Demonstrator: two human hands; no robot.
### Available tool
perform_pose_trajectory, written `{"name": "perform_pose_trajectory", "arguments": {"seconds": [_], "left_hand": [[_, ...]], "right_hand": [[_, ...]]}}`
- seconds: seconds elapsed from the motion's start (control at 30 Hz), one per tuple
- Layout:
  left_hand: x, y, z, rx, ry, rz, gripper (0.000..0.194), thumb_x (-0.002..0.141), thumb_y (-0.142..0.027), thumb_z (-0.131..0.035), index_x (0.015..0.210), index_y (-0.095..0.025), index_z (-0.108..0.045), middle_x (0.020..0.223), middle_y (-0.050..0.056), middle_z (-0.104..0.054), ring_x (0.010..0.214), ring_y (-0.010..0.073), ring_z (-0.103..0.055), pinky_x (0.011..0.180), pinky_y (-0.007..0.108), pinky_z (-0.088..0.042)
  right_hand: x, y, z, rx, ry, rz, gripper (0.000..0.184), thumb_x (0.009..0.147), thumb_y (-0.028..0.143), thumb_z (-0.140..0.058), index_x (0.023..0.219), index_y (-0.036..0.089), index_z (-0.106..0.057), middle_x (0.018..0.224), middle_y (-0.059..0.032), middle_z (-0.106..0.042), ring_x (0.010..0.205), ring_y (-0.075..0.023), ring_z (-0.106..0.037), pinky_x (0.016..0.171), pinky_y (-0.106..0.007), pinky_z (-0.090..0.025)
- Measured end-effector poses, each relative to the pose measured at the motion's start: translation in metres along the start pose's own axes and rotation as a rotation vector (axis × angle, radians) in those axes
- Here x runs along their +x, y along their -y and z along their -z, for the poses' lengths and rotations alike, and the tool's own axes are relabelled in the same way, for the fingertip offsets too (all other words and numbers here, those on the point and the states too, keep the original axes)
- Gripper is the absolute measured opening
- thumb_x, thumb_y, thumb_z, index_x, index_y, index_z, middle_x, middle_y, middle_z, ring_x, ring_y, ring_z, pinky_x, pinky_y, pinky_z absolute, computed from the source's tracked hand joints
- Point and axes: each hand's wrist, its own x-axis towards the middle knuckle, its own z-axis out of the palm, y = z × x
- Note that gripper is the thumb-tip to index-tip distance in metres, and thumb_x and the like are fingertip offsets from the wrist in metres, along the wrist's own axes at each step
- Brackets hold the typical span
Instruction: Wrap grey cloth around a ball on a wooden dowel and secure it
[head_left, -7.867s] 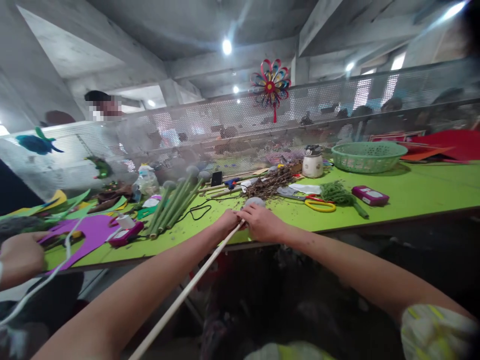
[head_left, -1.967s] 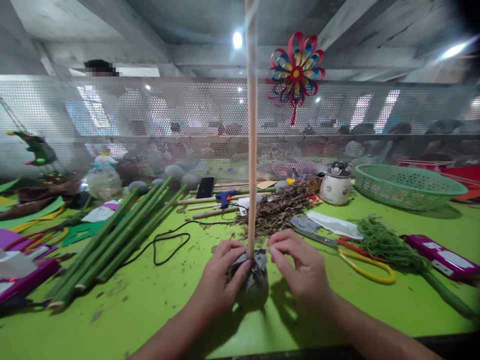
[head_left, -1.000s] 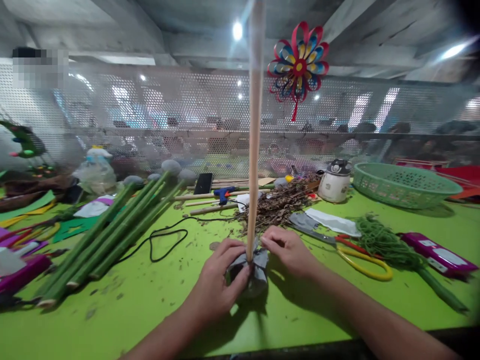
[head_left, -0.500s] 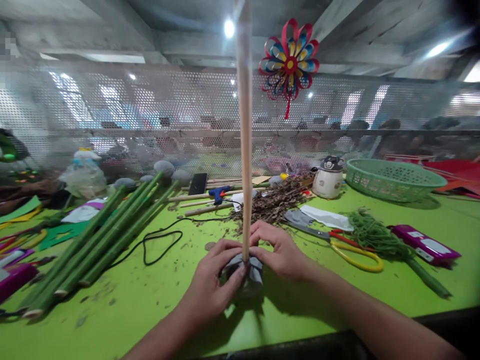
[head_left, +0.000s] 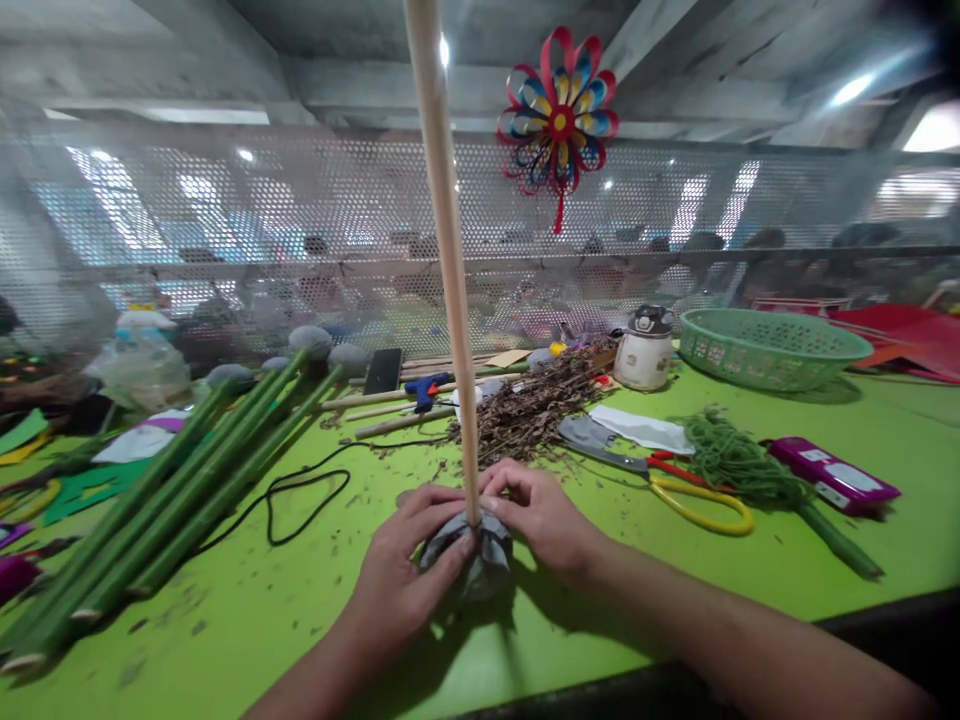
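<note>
A long pale wooden stick (head_left: 452, 270) rises from a grey wrapped ball (head_left: 489, 572) low over the table, leaning slightly left at the top. My left hand (head_left: 409, 565) grips the ball's left side, its thumb pressed beside the foot of the stick. On the other side, my right hand (head_left: 546, 512) has its fingers bent and pinches the grey wrapping close behind the stick. The wrapping looks gathered and creased around the stick's foot. Parts of the ball are hidden under my fingers.
Green-wrapped sticks with grey ball ends (head_left: 187, 470) lie left. A black cord (head_left: 300, 478), blue glue gun (head_left: 427, 390) and dried twigs (head_left: 536, 405) lie ahead. Yellow-handled scissors (head_left: 701, 510), green strands (head_left: 731, 450), a purple box (head_left: 834, 475) and a green basket (head_left: 772, 350) are right.
The stick's top has tilted left, and the whole view has shifted slightly. Both hands stay at the grey ball, with the right fingers drawn in a little more.
</note>
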Motion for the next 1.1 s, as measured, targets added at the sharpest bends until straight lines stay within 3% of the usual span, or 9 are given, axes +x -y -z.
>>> {"name": "perform_pose_trajectory", "arguments": {"seconds": [0.2,0.43,0.57,0.67,0.77,0.97,1.1], "left_hand": [[0.001,-0.001,-0.001,-0.045,0.009,0.035,0.037,0.085,-0.026,-0.057,0.121,-0.029,-0.059,0.120,0.007,-0.058,0.112,0.0246,-0.053,0.096,0.044,-0.045],[0.002,0.001,0.000,-0.126,-0.028,0.066,0.024,0.086,-0.031,-0.054,0.102,-0.026,-0.071,0.110,0.009,-0.063,0.105,0.0253,-0.058,0.092,0.046,-0.048],[0.001,0.005,-0.001,-0.116,-0.056,0.016,0.022,0.083,-0.031,-0.060,0.100,-0.025,-0.072,0.101,0.009,-0.065,0.097,0.0236,-0.061,0.087,0.042,-0.050],[0.001,0.004,-0.001,-0.115,-0.068,0.002,0.021,0.082,-0.030,-0.060,0.099,-0.025,-0.072,0.098,0.009,-0.066,0.094,0.0223,-0.062,0.085,0.039,-0.050],[0.000,0.002,-0.002,-0.116,-0.078,-0.002,0.022,0.082,-0.030,-0.060,0.100,-0.024,-0.072,0.099,0.008,-0.066,0.095,0.0220,-0.062,0.086,0.039,-0.049],[-0.001,0.002,-0.002,-0.116,-0.066,-0.001,0.025,0.084,-0.030,-0.058,0.106,-0.024,-0.069,0.101,0.008,-0.065,0.097,0.0212,-0.060,0.089,0.039,-0.048],[-0.002,0.003,-0.002,-0.126,-0.057,-0.003,0.023,0.084,-0.028,-0.058,0.103,-0.023,-0.069,0.100,0.008,-0.063,0.098,0.0212,-0.059,0.089,0.038,-0.047]], "right_hand": [[-0.001,-0.003,-0.001,-0.053,-0.031,0.037,0.011,0.078,0.018,-0.059,0.067,0.017,-0.057,0.085,-0.0049,-0.060,0.083,-0.0171,-0.056,0.077,-0.032,-0.046],[-0.002,0.001,0.000,-0.167,-0.056,0.047,0.001,0.076,0.018,-0.060,0.075,0.017,-0.060,0.083,-0.0037,-0.058,0.077,-0.0166,-0.055,0.068,-0.030,-0.046],[-0.011,0.010,0.002,-0.272,-0.144,0.333,0.010,0.078,0.014,-0.058,0.086,0.019,-0.060,0.094,-0.0062,-0.056,0.089,-0.0193,-0.054,0.077,-0.034,-0.046],[-0.021,0.016,0.000,-0.365,-0.020,0.493,0.015,0.081,0.012,-0.056,0.092,0.021,-0.060,0.096,-0.0072,-0.055,0.094,-0.0206,-0.053,0.082,-0.035,-0.046],[-0.027,0.015,-0.002,-0.420,0.091,0.495,0.017,0.083,0.012,-0.055,0.096,0.022,-0.059,0.093,-0.0073,-0.055,0.091,-0.0203,-0.053,0.080,-0.035,-0.047],[-0.030,0.008,-0.004,-0.441,0.097,0.539,0.017,0.085,0.011,-0.051,0.094,0.023,-0.060,0.089,-0.0065,-0.056,0.087,-0.0189,-0.055,0.075,-0.034,-0.048],[-0.029,0.019,0.012,-0.497,0.145,0.554,0.009,0.082,0.016,-0.056,0.085,0.021,-0.063,0.087,-0.0071,-0.059,0.084,-0.0197,-0.057,0.071,-0.034,-0.048]]}}
